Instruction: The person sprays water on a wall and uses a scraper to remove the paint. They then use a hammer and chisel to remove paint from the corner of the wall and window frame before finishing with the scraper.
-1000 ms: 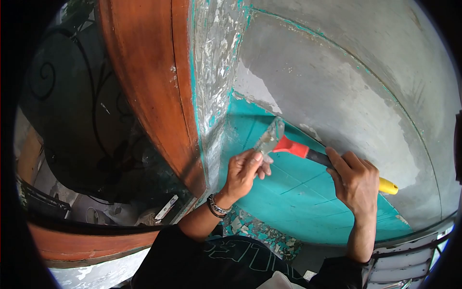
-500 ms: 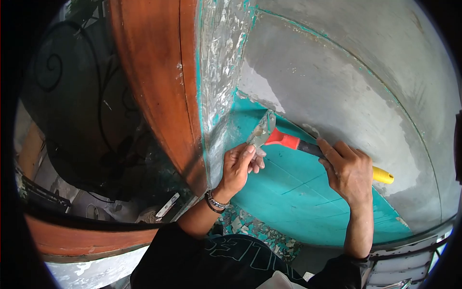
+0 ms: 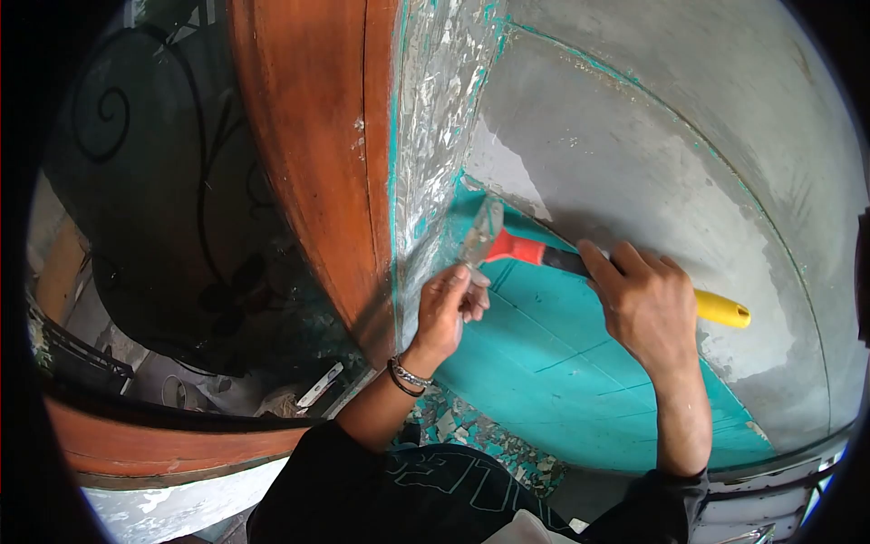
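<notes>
A paint scraper [image 3: 518, 248] with a wide metal blade, red neck and black-and-yellow handle lies against the wall, near the upper left corner of the turquoise painted area [image 3: 562, 363]. My right hand [image 3: 648, 308] is closed around its black grip, and the yellow end sticks out past the palm. At the lower end of the blade, the thumb and fingers of my left hand [image 3: 444, 308] pinch the metal; part of those fingers is hidden. Above the scraper, the wall is bare grey plaster [image 3: 625, 154] with pale patches.
To the left, a brown wooden frame [image 3: 317, 136] borders a dark opening with curled ironwork [image 3: 113, 104]. A rough, flaking strip [image 3: 430, 118] runs beside the frame. Paint chips [image 3: 462, 431] lie on the floor below. Railings or slats [image 3: 752, 508] show at the lower right.
The scraper and both hands have shifted slightly left on the wall, the blade nearer the corner. The view has moved a little, so the wooden frame sits further right.
</notes>
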The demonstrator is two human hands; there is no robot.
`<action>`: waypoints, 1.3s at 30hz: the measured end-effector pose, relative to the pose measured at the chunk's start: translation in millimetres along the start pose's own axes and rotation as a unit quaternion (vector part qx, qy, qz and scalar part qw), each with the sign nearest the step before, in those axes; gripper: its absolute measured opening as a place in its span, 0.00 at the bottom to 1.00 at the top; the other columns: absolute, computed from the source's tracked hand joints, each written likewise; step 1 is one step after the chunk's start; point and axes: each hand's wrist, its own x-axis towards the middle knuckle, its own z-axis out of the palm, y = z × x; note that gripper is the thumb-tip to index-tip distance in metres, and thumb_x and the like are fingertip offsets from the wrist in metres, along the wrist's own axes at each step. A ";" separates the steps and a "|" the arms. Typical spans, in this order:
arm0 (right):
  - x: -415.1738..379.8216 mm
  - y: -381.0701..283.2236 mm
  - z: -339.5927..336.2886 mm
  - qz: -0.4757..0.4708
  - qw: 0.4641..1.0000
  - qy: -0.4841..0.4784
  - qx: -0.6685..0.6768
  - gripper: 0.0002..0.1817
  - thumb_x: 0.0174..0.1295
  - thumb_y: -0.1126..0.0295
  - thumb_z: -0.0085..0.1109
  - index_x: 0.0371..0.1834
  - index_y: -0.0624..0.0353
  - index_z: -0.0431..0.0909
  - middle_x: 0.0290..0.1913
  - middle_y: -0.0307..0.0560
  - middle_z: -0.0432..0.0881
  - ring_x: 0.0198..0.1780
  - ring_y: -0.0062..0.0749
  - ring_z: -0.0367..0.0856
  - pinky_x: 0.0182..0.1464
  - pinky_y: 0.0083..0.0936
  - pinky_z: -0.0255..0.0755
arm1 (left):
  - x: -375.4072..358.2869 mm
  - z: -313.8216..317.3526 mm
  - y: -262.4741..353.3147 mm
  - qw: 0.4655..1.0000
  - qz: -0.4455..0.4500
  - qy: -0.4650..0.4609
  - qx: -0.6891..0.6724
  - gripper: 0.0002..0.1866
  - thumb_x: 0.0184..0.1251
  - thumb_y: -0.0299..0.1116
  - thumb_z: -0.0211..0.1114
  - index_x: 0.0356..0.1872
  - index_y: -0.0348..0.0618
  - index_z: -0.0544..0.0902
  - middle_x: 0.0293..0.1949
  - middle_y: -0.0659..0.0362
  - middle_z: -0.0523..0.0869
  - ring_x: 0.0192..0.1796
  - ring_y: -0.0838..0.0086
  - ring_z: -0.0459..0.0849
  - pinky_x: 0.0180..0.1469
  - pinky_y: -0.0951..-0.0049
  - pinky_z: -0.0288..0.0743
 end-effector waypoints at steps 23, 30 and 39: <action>-10.5 -18.0 30.2 0.116 0.975 0.025 0.187 0.19 0.53 0.66 0.66 0.51 0.49 0.81 0.28 0.42 0.78 0.27 0.42 0.79 0.28 0.36 0.72 | 16.9 -1.4 40.6 0.984 0.117 0.077 0.113 0.19 0.75 0.45 0.52 0.28 0.42 0.79 0.19 0.63 0.80 0.19 0.84 0.73 0.21 0.85 0.61; 1.7 -17.5 32.8 0.100 0.981 0.014 0.165 0.19 0.55 0.64 0.65 0.51 0.48 0.79 0.30 0.42 0.78 0.27 0.41 0.81 0.28 0.36 0.74 | 23.0 2.6 46.5 0.979 0.134 0.091 0.122 0.21 0.76 0.44 0.50 0.26 0.41 0.77 0.19 0.62 0.80 0.19 0.84 0.73 0.21 0.86 0.60; -4.8 -35.3 61.6 0.128 0.970 0.064 0.199 0.17 0.57 0.63 0.62 0.50 0.50 0.79 0.31 0.42 0.78 0.28 0.42 0.81 0.28 0.37 0.75 | 28.4 -6.4 43.9 0.965 0.181 0.103 0.163 0.22 0.76 0.47 0.48 0.30 0.41 0.78 0.18 0.65 0.79 0.18 0.84 0.71 0.23 0.84 0.62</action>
